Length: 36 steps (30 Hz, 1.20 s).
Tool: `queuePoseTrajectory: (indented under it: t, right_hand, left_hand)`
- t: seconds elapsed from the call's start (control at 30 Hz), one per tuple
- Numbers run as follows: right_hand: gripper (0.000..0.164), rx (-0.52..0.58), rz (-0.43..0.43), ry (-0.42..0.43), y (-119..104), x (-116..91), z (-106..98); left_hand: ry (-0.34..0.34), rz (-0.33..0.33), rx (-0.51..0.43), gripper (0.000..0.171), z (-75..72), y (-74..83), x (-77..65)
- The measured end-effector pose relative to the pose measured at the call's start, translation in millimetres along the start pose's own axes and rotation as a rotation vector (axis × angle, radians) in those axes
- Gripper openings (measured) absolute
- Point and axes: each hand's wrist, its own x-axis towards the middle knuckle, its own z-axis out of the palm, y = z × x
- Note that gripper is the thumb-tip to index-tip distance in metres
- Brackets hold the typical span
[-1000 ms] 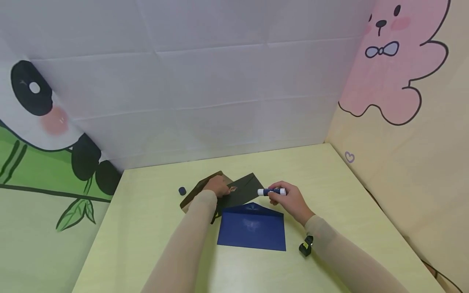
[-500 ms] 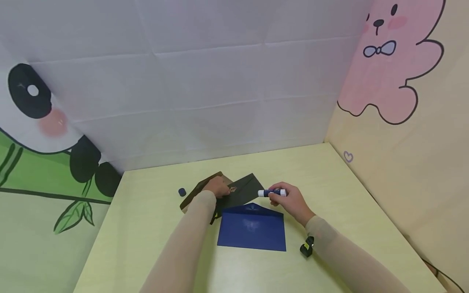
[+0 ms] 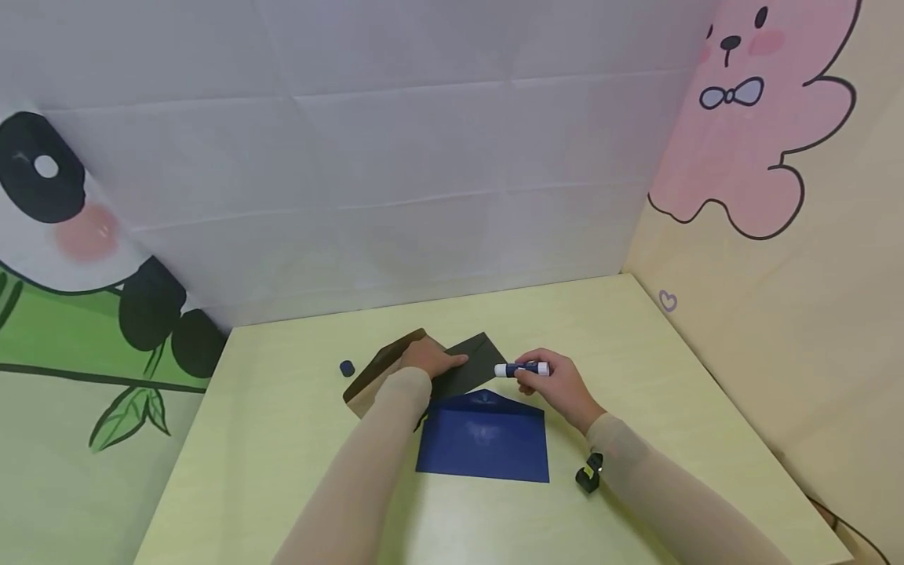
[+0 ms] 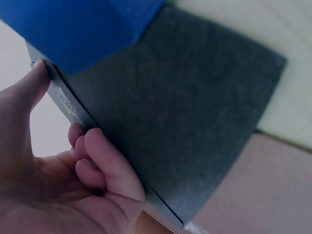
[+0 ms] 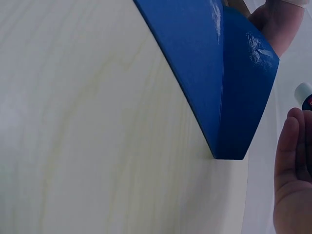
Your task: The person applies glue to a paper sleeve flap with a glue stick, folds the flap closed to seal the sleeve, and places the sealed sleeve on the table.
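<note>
Hands apart. Left hand (image 3: 428, 359) gripped black envelope (image 3: 483, 366); right hand (image 3: 563, 384) pinched glue stick (image 3: 523, 366) at its 3 o'clock. Blue envelope (image 3: 483, 447) lay at 6, flap open; brown envelope (image 3: 385, 363) at 9; cap (image 3: 347, 368) farther out.

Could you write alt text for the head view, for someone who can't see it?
A person's right hand holds a glue stick beside a black envelope that the left hand touches. An open blue envelope lies nearer the person on the table, with a brown envelope at the left.
</note>
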Motion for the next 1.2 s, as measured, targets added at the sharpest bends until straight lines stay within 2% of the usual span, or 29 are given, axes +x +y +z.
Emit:
queuePoseTrajectory:
  t: [0.2,0.33,0.43,0.5,0.6,0.63,0.8,0.87,0.97,1.1,1.2]
  right_hand:
    - [0.026,-0.001,0.001,0.008,-2.8,1.6,1.6]
    - [0.026,0.000,0.000,0.011,-3.6,3.3,3.4]
    - [0.025,0.003,0.003,0.014,-4.4,4.6,4.9]
    - [0.025,0.002,0.002,0.014,-5.6,5.7,5.8]
    - [0.025,0.003,0.000,0.019,-7.7,7.0,6.7]
    - [0.025,0.004,-0.001,0.023,-8.5,7.2,6.8]
    - [0.027,0.010,-0.002,0.027,-10.2,9.0,6.9]
    - [0.027,0.012,-0.001,0.026,-10.0,10.4,7.3]
    - [0.027,0.014,-0.003,0.028,-10.6,11.6,8.8]
    - [0.026,0.015,-0.004,0.024,-12.4,13.1,9.8]
    - [0.025,0.021,-0.015,0.018,-14.6,14.6,9.5]
  left_hand:
    - [-0.031,0.049,0.007,0.064,-14.4,3.4,-6.9]
    - [-0.069,0.059,-0.065,0.061,-23.0,0.2,-6.5]
    - [-0.091,0.063,-0.095,0.049,-26.0,-2.7,-1.0]
    - [-0.100,0.083,-0.062,0.034,-28.8,-3.3,1.5]
    - [-0.112,0.112,-0.028,0.023,-36.1,-2.9,2.0]
    - [-0.120,0.115,-0.027,0.023,-38.8,-2.5,1.2]
    - [-0.144,0.116,-0.037,0.055,-45.7,-4.7,0.3]
    - [-0.138,0.124,-0.033,0.061,-46.0,-7.0,0.9]
    - [-0.131,0.133,-0.068,0.053,-48.0,-12.3,-0.7]
    - [-0.113,0.141,-0.141,0.025,-54.7,-20.3,-7.6]
    - [-0.082,0.173,-0.077,0.026,-62.4,-24.4,-12.0]
